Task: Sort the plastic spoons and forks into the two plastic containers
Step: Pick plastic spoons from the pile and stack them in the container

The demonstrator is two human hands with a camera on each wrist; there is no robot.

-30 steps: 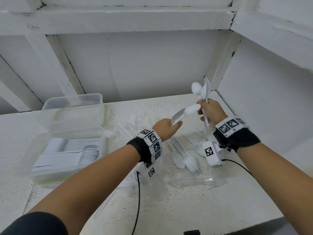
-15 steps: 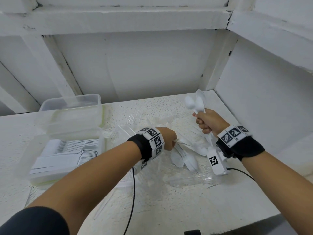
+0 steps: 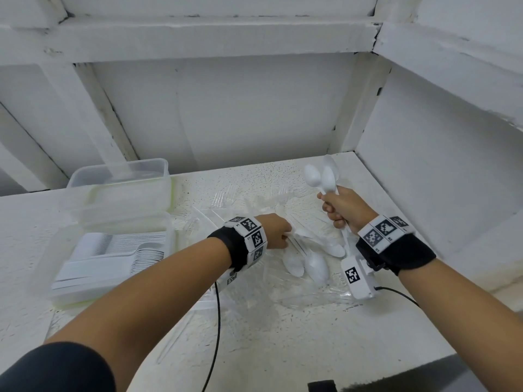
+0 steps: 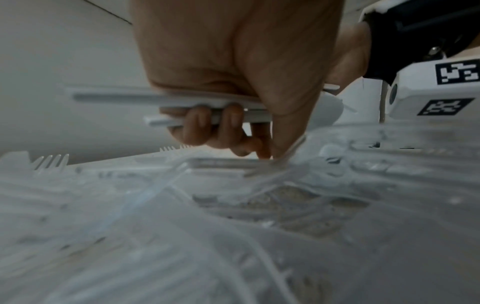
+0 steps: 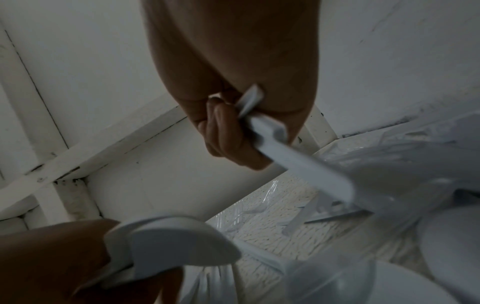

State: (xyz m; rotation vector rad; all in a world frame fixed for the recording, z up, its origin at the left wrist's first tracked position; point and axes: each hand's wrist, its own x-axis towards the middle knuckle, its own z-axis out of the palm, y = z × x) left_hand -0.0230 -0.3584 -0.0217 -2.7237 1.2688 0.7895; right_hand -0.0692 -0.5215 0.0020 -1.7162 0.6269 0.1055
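My right hand (image 3: 338,207) is raised over the right side of the table and grips a bundle of white spoons (image 3: 321,176), bowls up; the right wrist view shows their handles (image 5: 270,133) in its curled fingers (image 5: 223,131). My left hand (image 3: 283,236) is down on the cutlery pile. In its wrist view the curled fingers (image 4: 215,125) hold two white spoon handles (image 4: 155,96), while thumb and forefinger touch a clear piece on the pile. Loose white spoons (image 3: 317,267) lie just right of it. The near container (image 3: 169,250) holds stacked white cutlery; the far container (image 3: 119,190) looks empty.
Crinkled clear plastic wrap (image 3: 297,292) with clear forks (image 3: 226,193) covers the table's middle. White walls close in behind and on the right. A black cable (image 3: 216,321) hangs from my left wrist, another from the right wrist camera (image 3: 358,278).
My left hand has dropped from beside the right hand down onto the pile. The right hand has lowered slightly, still gripping its bundle of spoons.
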